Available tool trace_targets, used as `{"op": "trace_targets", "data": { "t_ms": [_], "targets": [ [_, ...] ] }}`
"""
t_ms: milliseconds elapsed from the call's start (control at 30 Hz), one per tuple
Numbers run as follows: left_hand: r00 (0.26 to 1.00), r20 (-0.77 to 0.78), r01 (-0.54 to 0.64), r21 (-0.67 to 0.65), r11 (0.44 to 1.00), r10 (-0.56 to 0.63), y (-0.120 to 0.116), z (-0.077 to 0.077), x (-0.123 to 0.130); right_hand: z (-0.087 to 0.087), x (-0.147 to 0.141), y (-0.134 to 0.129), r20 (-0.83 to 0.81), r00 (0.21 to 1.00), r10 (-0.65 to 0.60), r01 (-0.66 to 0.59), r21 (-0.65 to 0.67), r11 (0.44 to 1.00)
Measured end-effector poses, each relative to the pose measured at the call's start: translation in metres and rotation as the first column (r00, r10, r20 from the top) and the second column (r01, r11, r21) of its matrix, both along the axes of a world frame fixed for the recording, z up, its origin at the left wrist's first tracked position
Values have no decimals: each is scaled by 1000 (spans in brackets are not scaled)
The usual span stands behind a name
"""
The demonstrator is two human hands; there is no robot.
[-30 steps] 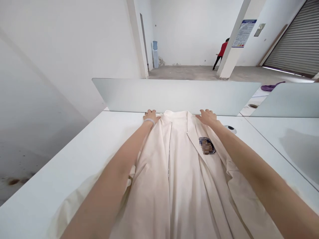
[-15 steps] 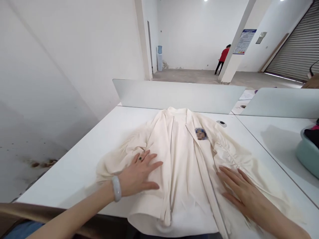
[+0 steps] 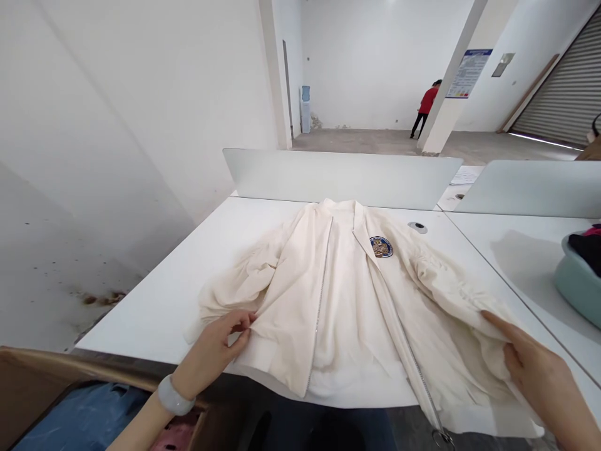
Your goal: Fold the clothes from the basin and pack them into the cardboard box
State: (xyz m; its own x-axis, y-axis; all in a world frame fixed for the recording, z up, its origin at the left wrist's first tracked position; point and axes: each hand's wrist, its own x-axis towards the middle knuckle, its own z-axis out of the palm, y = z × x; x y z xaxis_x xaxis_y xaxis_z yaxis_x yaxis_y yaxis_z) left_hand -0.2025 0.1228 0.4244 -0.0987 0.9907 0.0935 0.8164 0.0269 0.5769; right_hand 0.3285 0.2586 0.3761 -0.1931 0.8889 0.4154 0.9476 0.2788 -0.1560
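Note:
A cream zip-front jacket lies front up on the white table, its collar at the far side and its zip undone. A round blue badge sits on the right-hand front panel. At the lower left side of the jacket, my left hand pinches the fabric between thumb and fingers. My right hand is at the gathered right-hand sleeve, with a finger stretched along its top and the thumb bent below, fabric between them. A ring-shaped zip pull hangs past the near edge.
A frosted divider stands along the table's back. On the right is a teal basin with dark cloth. A cardboard box at lower left holds blue items. A person in red stands far back beside a pillar.
My left hand went from lying spread on the front panel to pinching the jacket's side edge. My right hand moved outward to the sleeve. The jacket's front panels are spread wider.

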Motion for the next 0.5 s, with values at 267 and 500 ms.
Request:
{"op": "trace_targets", "data": {
  "t_ms": [267, 500],
  "targets": [
    [996, 9, -92, 175, 980, 92, -33, -17, 18, -10, -15, 6, 129, 949, 289, -297, 44, 954],
    [871, -444, 296, 130, 946, -211, -34, -26, 48, 52, -106, -9, -352, 885, 304, -368, -130, 921]
  ]
}}
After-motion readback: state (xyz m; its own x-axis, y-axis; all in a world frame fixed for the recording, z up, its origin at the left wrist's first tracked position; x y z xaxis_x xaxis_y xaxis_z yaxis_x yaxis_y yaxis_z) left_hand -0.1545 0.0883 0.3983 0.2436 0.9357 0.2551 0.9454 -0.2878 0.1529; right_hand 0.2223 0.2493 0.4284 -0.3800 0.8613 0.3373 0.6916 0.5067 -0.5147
